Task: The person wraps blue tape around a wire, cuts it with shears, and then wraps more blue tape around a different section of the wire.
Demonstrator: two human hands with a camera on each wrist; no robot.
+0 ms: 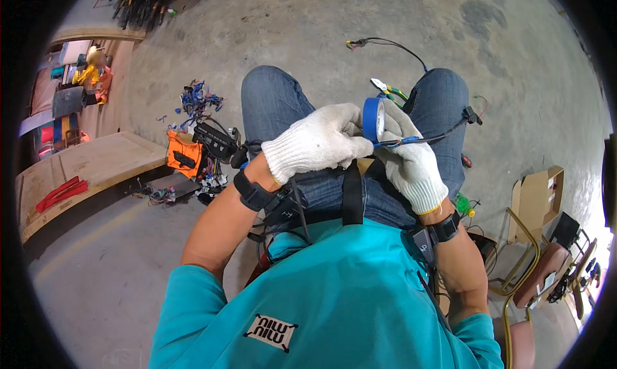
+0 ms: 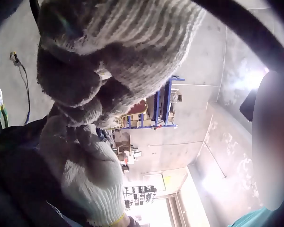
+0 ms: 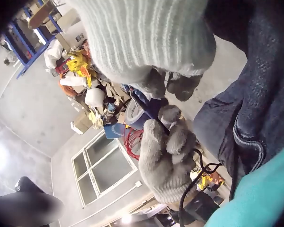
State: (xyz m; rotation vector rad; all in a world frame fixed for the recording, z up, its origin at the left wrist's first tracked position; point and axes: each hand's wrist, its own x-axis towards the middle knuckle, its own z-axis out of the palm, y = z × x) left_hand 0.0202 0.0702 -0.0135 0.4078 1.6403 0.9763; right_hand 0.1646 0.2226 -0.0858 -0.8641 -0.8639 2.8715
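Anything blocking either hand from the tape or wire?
Nothing visible. The left hand grips the tape, the right hand pinches the wire, and the tape sits against the wire's blue-wrapped stretch.

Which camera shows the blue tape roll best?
The head view: the blue tape roll shows clearly between left hand and right hand. The right wrist view catches only part; in the left wrist view, gloves hide it.
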